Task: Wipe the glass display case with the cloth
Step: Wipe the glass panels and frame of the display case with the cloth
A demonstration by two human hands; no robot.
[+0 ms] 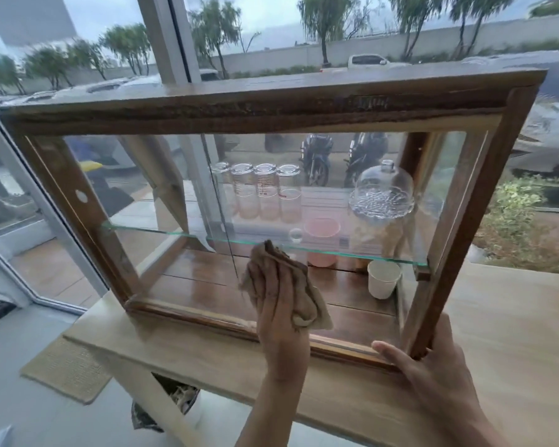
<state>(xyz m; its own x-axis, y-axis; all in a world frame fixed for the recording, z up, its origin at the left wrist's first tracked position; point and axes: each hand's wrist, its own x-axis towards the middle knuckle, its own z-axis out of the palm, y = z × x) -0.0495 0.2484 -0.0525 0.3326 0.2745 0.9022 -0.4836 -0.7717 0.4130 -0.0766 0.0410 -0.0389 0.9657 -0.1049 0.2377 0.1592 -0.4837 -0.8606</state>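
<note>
A wooden-framed glass display case (88,201) stood on a pale tabletop (510,333) beside a large window (162,37), filling most of the view. The left hand (276,295) was at about 6 o'clock of the case's front pane, palm laid flat against the glass with the fingers together, pressing a crumpled tan cloth (307,304) onto the pane just above the bottom rail. The cloth bunched out from under the palm toward 12 o'clock and 3 o'clock of that hand. The right hand (433,372) was at the case's 5 o'clock corner, its thumb lying along the lower front rail and its fingers curled around the foot of the right-hand post, gripping the wood. Inside, a glass shelf (149,230) ran across the middle; on it, toward 12 o'clock, a row of upturned drinking glasses (259,191) stood side by side, and a clear domed lid (383,191) sat toward 2 o'clock. A pink cup (322,228) was near the centre, and a white paper cup (383,282) stood on the wooden floor of the case below the shelf, at 4 o'clock. A woven mat (67,371) lay on the floor at 8 o'clock.
</note>
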